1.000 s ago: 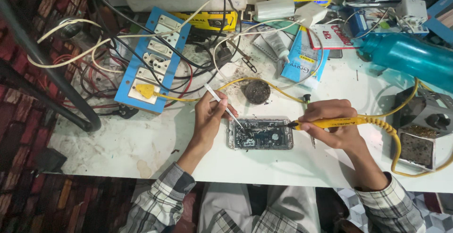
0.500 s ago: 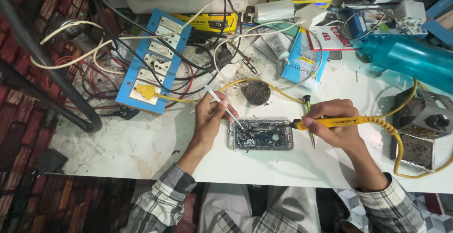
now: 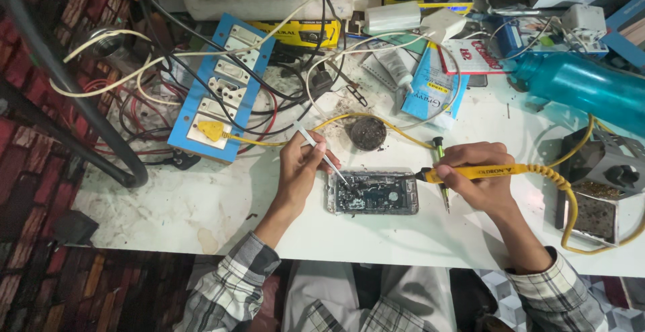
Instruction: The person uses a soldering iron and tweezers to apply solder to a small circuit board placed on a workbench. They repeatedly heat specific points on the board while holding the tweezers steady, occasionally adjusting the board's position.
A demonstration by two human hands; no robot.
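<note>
With tweezers [image 3: 321, 149] pinched in the left hand [image 3: 300, 171] and a soldering iron [image 3: 494, 171] gripped in the right hand [image 3: 478, 174], the opened phone [image 3: 373, 193] could be scorched if the tip slid sideways.

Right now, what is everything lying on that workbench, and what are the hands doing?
opened phone with bare circuit board: one, grey, bench centre
metal tweezers: one, silver, tips on the phone
yellow-handled soldering iron: one, tip at the phone's right edge
blue switchboard: one, upper left, yellow plug in it
round dark dish: one, behind the phone
teal bottle: one, lying upper right
grey metal iron stand: one, far right
left hand: holds the tweezers
right hand: grips the soldering iron
</note>
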